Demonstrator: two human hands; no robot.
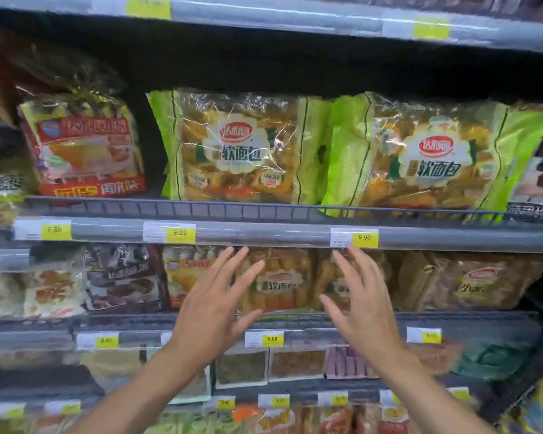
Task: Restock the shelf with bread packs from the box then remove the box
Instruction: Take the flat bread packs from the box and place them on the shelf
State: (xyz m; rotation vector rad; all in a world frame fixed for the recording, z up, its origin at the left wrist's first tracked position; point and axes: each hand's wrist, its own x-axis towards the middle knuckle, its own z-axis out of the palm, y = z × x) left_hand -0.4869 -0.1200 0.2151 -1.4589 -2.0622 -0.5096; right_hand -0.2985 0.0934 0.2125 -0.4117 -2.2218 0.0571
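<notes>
Two green-edged bread packs stand side by side on the upper shelf (264,233): one (239,148) in the middle, the other (427,158) to its right, leaning over the wire rail. My left hand (213,305) and my right hand (364,302) hover in front of the shelf below, fingers spread and straight, holding nothing. Between and behind them sits another bread pack (279,280) on that lower shelf. No box is in view.
A red-labelled pack (85,148) stands left of the green packs, with a dark gap between them. Darker packs (123,277) and brown packs (470,280) fill the lower shelf. Yellow price tags (179,233) line the shelf edges. More goods sit on shelves below.
</notes>
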